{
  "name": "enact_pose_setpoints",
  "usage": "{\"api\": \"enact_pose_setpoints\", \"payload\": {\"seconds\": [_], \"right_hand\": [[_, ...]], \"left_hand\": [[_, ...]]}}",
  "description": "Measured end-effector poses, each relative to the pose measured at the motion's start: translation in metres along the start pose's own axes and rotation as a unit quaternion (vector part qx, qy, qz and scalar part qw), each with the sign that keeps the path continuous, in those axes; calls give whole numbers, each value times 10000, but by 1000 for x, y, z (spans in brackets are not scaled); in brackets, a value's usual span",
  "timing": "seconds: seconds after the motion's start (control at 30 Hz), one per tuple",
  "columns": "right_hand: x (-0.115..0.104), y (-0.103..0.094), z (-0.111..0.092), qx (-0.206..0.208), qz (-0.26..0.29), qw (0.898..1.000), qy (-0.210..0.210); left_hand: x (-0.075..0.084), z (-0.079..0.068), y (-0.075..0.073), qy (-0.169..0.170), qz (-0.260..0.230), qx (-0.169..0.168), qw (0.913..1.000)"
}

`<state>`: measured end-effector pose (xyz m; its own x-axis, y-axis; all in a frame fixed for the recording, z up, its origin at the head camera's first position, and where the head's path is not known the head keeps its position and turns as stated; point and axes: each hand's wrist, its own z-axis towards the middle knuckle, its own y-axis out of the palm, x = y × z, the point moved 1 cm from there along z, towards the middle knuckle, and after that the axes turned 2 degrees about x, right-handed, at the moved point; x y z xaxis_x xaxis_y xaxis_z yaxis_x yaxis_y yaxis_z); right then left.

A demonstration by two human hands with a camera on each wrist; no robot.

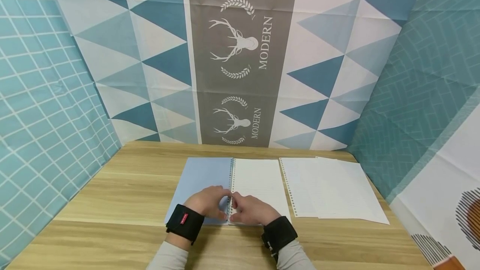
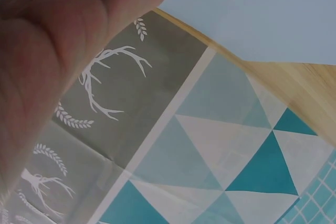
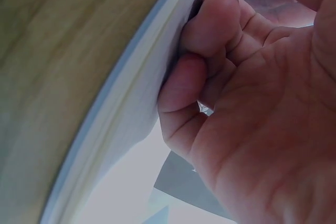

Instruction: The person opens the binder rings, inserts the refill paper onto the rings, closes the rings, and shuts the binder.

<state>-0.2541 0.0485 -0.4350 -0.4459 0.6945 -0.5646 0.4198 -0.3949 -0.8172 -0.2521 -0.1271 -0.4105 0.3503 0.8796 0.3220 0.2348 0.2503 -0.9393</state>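
Note:
An open spiral notebook (image 1: 258, 178) lies on the table, its blue cover (image 1: 206, 174) to the left and white lined pages to the right. Down its middle runs a coil binding (image 1: 231, 178). My left hand (image 1: 210, 201) reaches over the blue side, thumb and forefinger bent and apart, their tips at the coil. From the page side, my right hand (image 1: 253, 210) meets it there. In the right wrist view its fingers (image 3: 210, 24) are curled against the white page. Whether either hand pinches the coil is hidden. The left wrist view shows only part of that palm.
Loose white sheets (image 1: 337, 186) with punched holes lie overlapping to the notebook's right. The wooden table (image 1: 112, 203) extends left and in front. Patterned cloth (image 1: 240, 74) hangs behind, with more cloth along both sides.

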Motion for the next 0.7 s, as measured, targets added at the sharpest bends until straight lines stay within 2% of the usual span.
{"api": "enact_pose_setpoints", "payload": {"seconds": [0.33, 0.7], "right_hand": [[-1, 3, 1, -38, 8, 9998, 207], [-4, 3, 1, 11, -85, 9998, 200]], "left_hand": [[1, -1, 1, -55, 19, -56, 10000], [3, -2, 0, -72, 22, -120, 9999]]}}
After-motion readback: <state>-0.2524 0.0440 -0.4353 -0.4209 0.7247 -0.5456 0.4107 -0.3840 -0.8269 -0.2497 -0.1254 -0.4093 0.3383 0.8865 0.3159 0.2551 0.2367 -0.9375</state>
